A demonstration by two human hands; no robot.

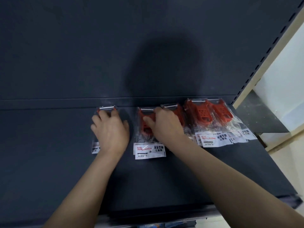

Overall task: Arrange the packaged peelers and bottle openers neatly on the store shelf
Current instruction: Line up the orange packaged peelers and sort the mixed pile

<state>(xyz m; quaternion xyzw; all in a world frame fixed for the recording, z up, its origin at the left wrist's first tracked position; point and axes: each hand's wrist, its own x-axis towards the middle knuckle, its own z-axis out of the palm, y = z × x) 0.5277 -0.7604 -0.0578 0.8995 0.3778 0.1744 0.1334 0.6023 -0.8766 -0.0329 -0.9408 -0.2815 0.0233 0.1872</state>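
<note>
**Packaged peelers (149,150): row being spaced along the shelf (148,178)**

Left hand (110,130) is pressing down, fingers spread, on the leftmost packet (107,108), lying apart from the rest. Right hand (166,127) is covering the middle packets; whether its fingers are pinching or only pressing cannot be told. Judged step: squaring packets against the back edge. Next move is calling for separating the overlapping pile (213,117), which is crowding the slotted upright (269,51). No bottle openers are showing.

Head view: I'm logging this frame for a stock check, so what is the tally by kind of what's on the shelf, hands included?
Red packaged peelers: 5 blade ends show; more may lie stacked beneath
Hands: 2, left hand and right hand, each on a pack
Total: 7
</note>
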